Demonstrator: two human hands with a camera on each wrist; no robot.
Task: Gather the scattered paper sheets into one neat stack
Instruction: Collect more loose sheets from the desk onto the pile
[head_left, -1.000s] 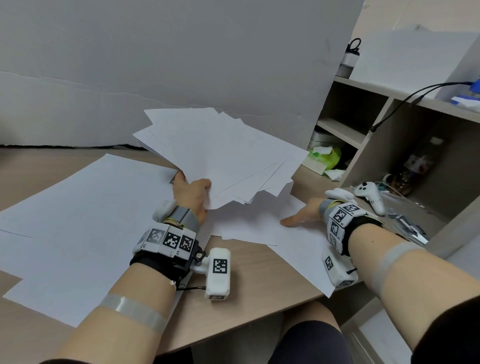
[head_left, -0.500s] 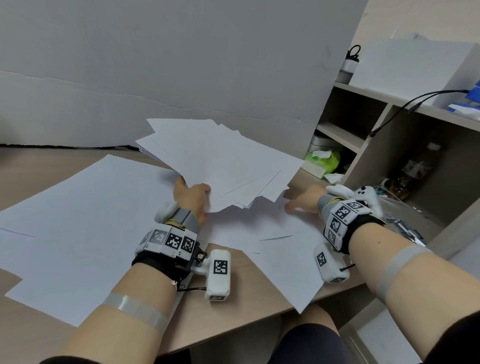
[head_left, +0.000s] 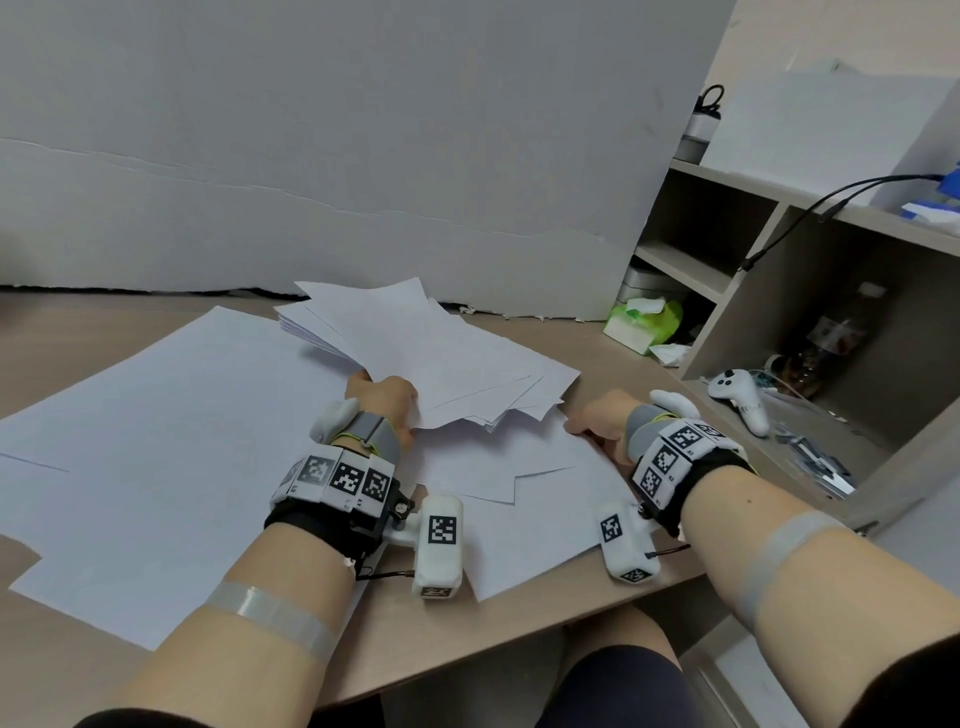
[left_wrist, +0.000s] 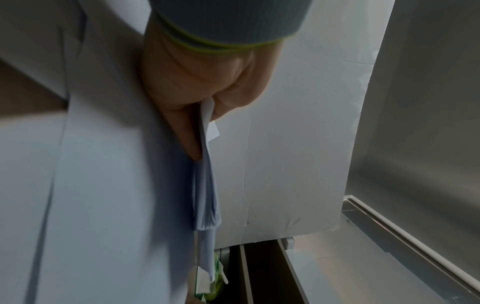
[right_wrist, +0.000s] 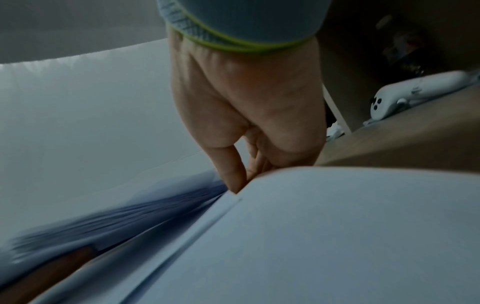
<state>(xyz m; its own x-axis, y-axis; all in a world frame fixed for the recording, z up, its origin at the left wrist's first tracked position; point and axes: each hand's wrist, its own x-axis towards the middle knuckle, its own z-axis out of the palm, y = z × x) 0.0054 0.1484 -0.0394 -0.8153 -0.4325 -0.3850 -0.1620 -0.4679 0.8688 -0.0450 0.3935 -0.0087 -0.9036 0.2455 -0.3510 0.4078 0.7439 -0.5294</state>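
Note:
My left hand (head_left: 387, 400) grips a fanned bundle of white sheets (head_left: 441, 358) by its near corner and holds it tilted just above the table (head_left: 519, 618). In the left wrist view the thumb and fingers (left_wrist: 189, 127) clamp the bundle's edge (left_wrist: 205, 195). Beneath it lie a few loose overlapping sheets (head_left: 509, 467). My right hand (head_left: 597, 421) is at their right edge; in the right wrist view its thumb (right_wrist: 231, 176) and fingers pinch a sheet (right_wrist: 324, 226) that bulges upward. Larger white sheets (head_left: 156, 426) cover the table's left side.
A shelf unit (head_left: 779, 312) stands at the right, with a white controller (head_left: 740, 397) on its lower ledge and a green tissue pack (head_left: 644, 325) beside it. A grey-white board (head_left: 363, 156) closes the back. The table's front edge runs just under my wrists.
My right hand stopped pressing a straight finger on the loose sheets and moved back to their right edge, now pinching it. The sheets shifted left. The bundle dropped slightly lower.

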